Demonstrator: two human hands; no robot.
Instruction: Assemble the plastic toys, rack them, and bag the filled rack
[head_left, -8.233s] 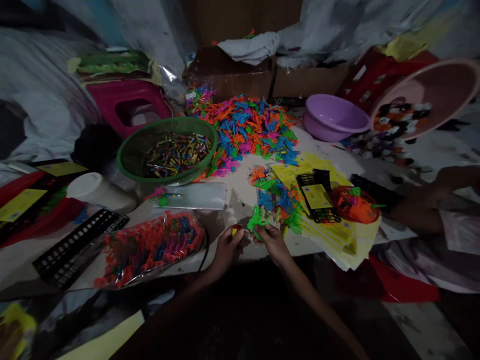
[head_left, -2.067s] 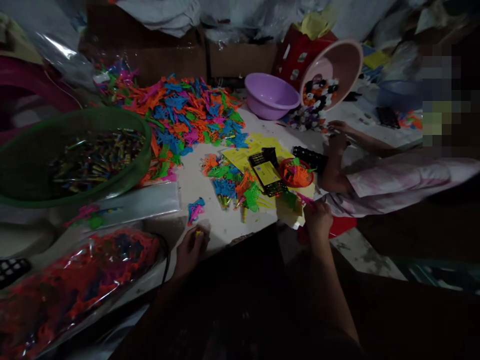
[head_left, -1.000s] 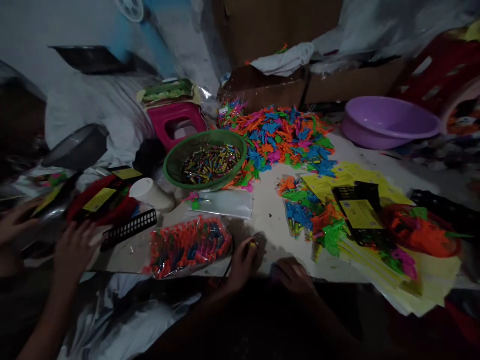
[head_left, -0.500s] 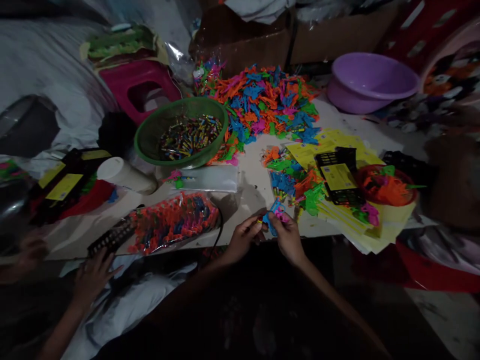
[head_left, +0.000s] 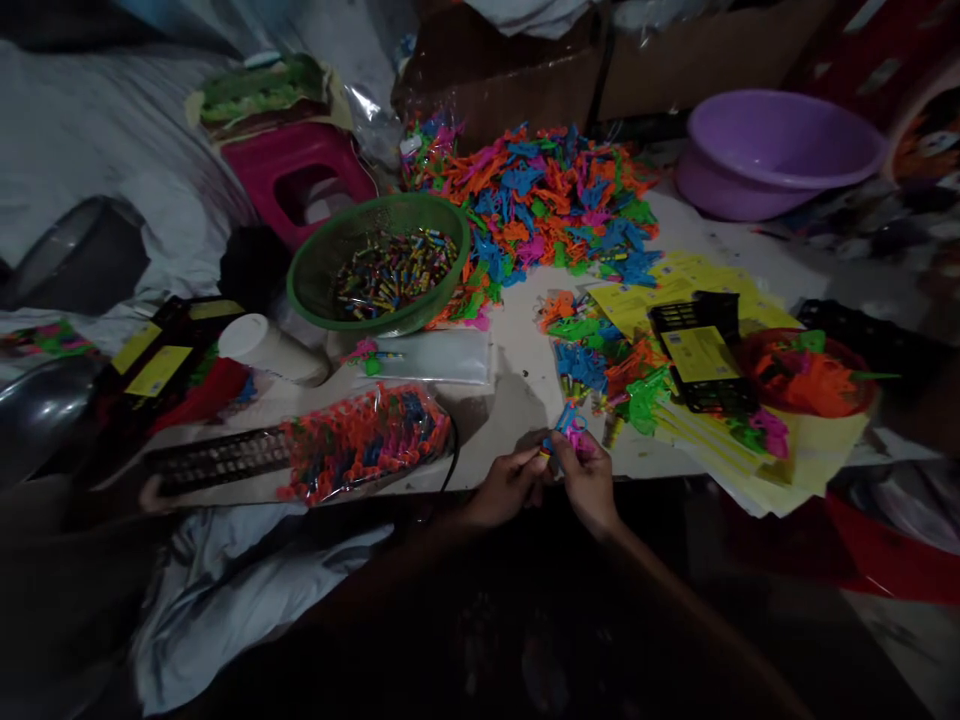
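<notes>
At the front edge of the table, my left hand (head_left: 508, 488) and my right hand (head_left: 591, 485) meet. Between my left fingertips is a small yellow-tipped tube (head_left: 545, 453), pinched close against a blue plastic toy (head_left: 568, 415). My right thumb and fingers are closed around that blue toy, with a pink plastic toy (head_left: 577, 434) beside it in the same grip. The exact shape of these toys is partly hidden by my fingers. Just beyond my hands lies a small pile of blue, green and orange toys (head_left: 582, 366).
A green basket (head_left: 300, 290) holds many small striped tubes. Behind spreads a large heap of coloured toys (head_left: 540, 200). Bagged orange toys (head_left: 367, 440), a white cup (head_left: 274, 350), yellow cards (head_left: 709, 440), a red bowl (head_left: 862, 400) and a purple basin (head_left: 772, 150) surround the workspace.
The view has shifted slightly left, so things sit further right. My left fingers have pressed the tube closer to the blue toy. At left, another person's hand has drawn away from the black tray.
</notes>
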